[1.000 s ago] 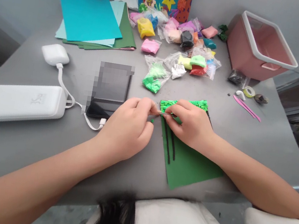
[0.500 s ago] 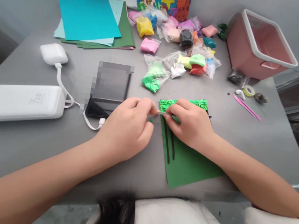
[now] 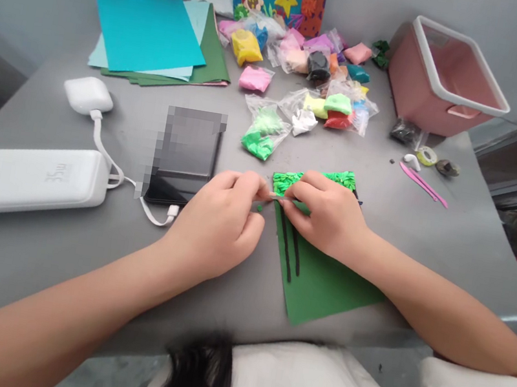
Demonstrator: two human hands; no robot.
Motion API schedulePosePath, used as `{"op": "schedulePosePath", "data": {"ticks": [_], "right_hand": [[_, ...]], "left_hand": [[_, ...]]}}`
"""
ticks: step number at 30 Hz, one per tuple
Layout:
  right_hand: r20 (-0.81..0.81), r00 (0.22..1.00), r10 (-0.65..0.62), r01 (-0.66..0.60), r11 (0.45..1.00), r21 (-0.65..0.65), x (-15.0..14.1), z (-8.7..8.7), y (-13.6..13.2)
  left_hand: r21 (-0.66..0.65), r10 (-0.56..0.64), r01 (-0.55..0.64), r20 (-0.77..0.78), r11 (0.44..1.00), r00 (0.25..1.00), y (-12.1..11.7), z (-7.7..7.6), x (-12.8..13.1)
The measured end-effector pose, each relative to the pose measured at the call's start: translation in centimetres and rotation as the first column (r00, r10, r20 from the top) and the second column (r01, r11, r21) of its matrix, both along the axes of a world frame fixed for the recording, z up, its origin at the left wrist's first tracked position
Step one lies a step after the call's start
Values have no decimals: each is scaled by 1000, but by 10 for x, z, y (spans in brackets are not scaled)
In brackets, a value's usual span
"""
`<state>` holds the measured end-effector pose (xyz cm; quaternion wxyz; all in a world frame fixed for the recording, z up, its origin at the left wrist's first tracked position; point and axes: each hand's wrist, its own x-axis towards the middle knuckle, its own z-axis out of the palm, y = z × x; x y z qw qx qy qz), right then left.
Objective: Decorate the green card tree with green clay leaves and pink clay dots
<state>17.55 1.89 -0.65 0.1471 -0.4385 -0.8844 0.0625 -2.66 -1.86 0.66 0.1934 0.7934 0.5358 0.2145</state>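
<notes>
My left hand [image 3: 221, 224] is closed, its thumb and fingertips pinched at the left end of a thin grey strip [image 3: 279, 197]. From the other side my right hand [image 3: 331, 215] pinches the same strip, its fingers over the green sheet [image 3: 322, 288]. Small bright green clay pieces [image 3: 285, 180] cover the sheet's far edge in overlapping rows. Two long black clay lines [image 3: 286, 243] run down the sheet's left part. A tiny green clay bit [image 3: 259, 208] lies on the table beside my left fingertips. My right hand hides part of the green clay and the sheet.
Bagged coloured clay [image 3: 263, 132] lies in a heap beyond my hands. A dark device [image 3: 186, 156] and white power bank [image 3: 19, 182] are at left. Coloured sheets [image 3: 149, 32] sit behind them. A pink bin [image 3: 418, 81] and pink tools [image 3: 422, 182] are at right.
The whole view has shifted slightly, so things on the table appear a little further left. Both hands keep their pinch on the strip, almost in the same place.
</notes>
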Motion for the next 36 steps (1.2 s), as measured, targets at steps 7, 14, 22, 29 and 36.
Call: {"op": "schedulePosePath", "data": {"ticks": [7,14,22,29,36], "right_hand": [[-130,991,-28,28,1000,1,11,11,6],[-9,963,270,-270,963,-22,31,11,13],[75,944,320,-323,946,27,33,7,14],[149,945,292,-291,956,-29,30,9,12],[123,953,278,-285,958,41,33,12,13]], "left_hand": [[47,-16,15,17,999,1000,-2,-1,-1],[25,-14,14,5,1000,1000,-2,-1,0],[67,-36,36,4,997,999,-2,-4,-1],[57,-28,28,0,998,1000,-1,-2,0],[55,-34,42,-136,998,990,6,5,-12]]}}
